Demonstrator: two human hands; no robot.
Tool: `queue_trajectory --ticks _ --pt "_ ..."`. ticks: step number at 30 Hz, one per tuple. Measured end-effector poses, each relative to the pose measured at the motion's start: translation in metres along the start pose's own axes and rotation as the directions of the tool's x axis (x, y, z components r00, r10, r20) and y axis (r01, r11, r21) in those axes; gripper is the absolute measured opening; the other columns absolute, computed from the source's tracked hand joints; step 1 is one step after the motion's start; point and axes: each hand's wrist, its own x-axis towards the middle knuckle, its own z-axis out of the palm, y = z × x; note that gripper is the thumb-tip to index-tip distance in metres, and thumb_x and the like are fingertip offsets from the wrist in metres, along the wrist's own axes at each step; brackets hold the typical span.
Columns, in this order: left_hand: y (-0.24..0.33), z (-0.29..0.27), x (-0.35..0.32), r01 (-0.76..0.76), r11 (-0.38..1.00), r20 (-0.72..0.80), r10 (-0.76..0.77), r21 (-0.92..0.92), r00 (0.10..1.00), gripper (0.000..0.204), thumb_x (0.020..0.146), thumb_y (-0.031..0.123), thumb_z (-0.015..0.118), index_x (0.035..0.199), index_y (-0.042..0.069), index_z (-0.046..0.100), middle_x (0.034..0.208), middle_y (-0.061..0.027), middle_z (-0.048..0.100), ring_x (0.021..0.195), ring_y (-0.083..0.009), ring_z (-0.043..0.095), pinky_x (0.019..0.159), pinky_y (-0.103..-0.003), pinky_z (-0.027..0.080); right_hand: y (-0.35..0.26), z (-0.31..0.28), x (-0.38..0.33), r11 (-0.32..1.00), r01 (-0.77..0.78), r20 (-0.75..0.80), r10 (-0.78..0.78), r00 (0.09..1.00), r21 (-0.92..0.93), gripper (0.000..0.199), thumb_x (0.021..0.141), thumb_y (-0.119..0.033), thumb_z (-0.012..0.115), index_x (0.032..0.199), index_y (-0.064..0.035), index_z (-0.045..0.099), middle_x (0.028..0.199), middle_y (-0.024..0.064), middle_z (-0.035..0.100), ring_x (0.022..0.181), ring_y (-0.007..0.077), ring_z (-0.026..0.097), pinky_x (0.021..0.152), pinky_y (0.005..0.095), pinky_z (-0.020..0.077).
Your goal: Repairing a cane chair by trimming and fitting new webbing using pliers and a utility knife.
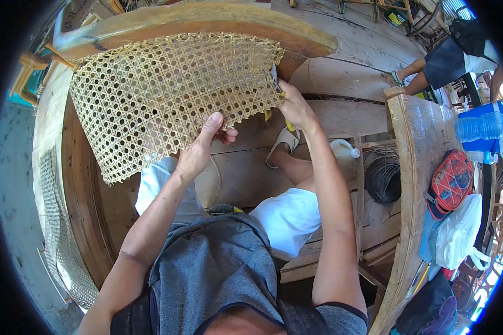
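A sheet of woven cane webbing [167,95] with a pattern of round holes spreads in front of me, its edges frayed. My left hand [204,145] pinches the near edge of the sheet, thumb on top and fingers curled beneath. At the sheet's right edge, my right hand [297,109] is closed around yellow-handled snips [289,125]. Their metal end points away from me, along the cut cane ends. Part of the snips is hidden by the hand and the webbing.
A curved wooden rail [207,19] runs behind the webbing. To the right stands a wooden bench [411,167] with a red bag [451,176], a white plastic bag [458,231] and a blue water bottle [482,126]. A dark coil [383,178] lies below. Another person [447,61] stands far right.
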Motion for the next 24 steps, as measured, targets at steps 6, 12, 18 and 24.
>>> queue_trajectory --ticks 6,12,18,24 --pt "0.021 0.008 -0.011 0.053 0.994 0.002 -0.053 0.092 0.999 0.056 0.096 0.052 0.040 0.098 0.001 0.061 0.091 -0.0099 0.065 0.084 -0.0159 0.057 0.086 -0.032 0.044 0.003 0.027 -0.004 0.942 0.029 -0.134 0.018 0.991 0.335 0.029 0.093 -0.016 0.058 0.118 -0.0011 0.057 0.105 0.0021 0.062 0.095 0.0093 0.053 0.088 0.0269 0.0429" --pt "0.014 -0.001 -0.010 -0.003 0.996 -0.033 0.006 0.088 0.999 0.055 0.096 0.051 0.043 0.094 0.000 0.062 0.085 -0.0104 0.066 0.079 -0.0170 0.060 0.080 -0.032 0.048 -0.001 0.037 -0.002 0.945 0.060 -0.247 0.023 0.969 0.322 0.022 0.093 -0.015 0.055 0.110 -0.0012 0.059 0.093 0.0013 0.063 0.085 0.0093 0.055 0.076 0.0261 0.0462" --pt "0.028 -0.001 -0.028 -0.031 0.993 0.024 0.028 0.111 0.999 0.053 0.097 0.048 0.043 0.093 -0.001 0.063 0.082 -0.0112 0.067 0.076 -0.0181 0.062 0.077 -0.032 0.050 -0.001 0.034 -0.034 0.941 -0.263 -0.101 0.289 0.952 0.212 0.011 0.086 -0.006 0.048 0.092 -0.0018 0.056 0.069 0.0040 0.056 0.062 0.0137 0.054 0.055 0.0287 0.0423" --pt "0.027 -0.002 -0.030 -0.056 0.995 0.029 0.054 0.083 0.998 0.051 0.097 0.047 0.043 0.092 0.000 0.063 0.082 -0.0110 0.066 0.076 -0.0181 0.062 0.075 -0.032 0.050 -0.036 0.016 -0.027 0.986 -0.067 -0.095 0.082 0.992 0.154 0.033 0.090 -0.013 0.057 0.120 -0.0013 0.055 0.110 0.0051 0.063 0.100 0.0133 0.054 0.088 0.0294 0.0439"
